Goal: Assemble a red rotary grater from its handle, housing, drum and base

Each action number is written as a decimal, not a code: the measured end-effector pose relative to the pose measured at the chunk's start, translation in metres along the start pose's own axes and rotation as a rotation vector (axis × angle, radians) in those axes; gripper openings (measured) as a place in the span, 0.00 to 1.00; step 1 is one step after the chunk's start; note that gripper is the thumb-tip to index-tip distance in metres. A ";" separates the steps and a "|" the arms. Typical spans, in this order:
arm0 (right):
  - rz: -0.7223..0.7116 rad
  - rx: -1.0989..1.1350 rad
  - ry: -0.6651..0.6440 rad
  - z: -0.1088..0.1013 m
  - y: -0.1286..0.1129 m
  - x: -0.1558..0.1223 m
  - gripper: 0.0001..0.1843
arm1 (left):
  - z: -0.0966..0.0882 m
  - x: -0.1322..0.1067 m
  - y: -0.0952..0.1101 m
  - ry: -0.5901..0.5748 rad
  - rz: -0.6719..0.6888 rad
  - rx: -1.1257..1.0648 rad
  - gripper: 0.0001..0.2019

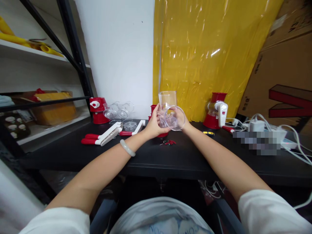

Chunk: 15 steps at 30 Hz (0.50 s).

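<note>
Both hands hold up one clear plastic grater housing (168, 98), a square feed tube joined to a round open drum that faces me. My left hand (156, 123) grips its left side, and my right hand (179, 117) is closed round the right side, its fingers partly seen through the plastic. Behind the housing stands a red grater base (153, 107), mostly hidden by my hands. Small red and dark parts (170, 142) lie on the black table (161, 159) below. White crank handles with red grips (107, 135) rest to the left.
More clear housings (119, 110) and a red base (99, 110) stand at the back left. An assembled red and white grater (215, 110) is at the right, near a yellow and black tool (209, 133). White cables and chargers (258, 125) clutter the right end. Shelving (80, 65) borders the left.
</note>
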State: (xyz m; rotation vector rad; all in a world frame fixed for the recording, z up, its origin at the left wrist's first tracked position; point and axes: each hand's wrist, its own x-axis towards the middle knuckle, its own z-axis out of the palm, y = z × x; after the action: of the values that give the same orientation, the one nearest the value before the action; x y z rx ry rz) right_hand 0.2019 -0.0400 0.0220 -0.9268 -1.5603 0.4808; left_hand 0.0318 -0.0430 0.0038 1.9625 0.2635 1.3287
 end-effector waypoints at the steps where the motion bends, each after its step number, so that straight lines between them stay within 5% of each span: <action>1: -0.016 -0.013 0.031 -0.002 0.001 0.002 0.33 | 0.001 -0.001 0.003 0.025 0.012 0.043 0.63; 7: 0.216 0.176 0.061 -0.019 -0.011 0.003 0.43 | -0.007 0.002 0.008 0.271 0.148 0.470 0.64; 12: -0.020 -0.014 0.142 -0.020 -0.030 -0.005 0.36 | -0.021 0.005 0.001 0.367 0.109 0.610 0.64; 15: -0.141 -0.187 0.171 -0.010 -0.048 -0.002 0.41 | -0.024 0.004 0.000 0.365 0.099 0.653 0.64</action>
State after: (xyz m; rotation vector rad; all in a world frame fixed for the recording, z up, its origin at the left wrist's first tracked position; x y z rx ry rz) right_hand 0.1975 -0.0726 0.0589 -0.9656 -1.5188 0.1530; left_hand 0.0126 -0.0298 0.0115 2.2493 0.8781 1.8292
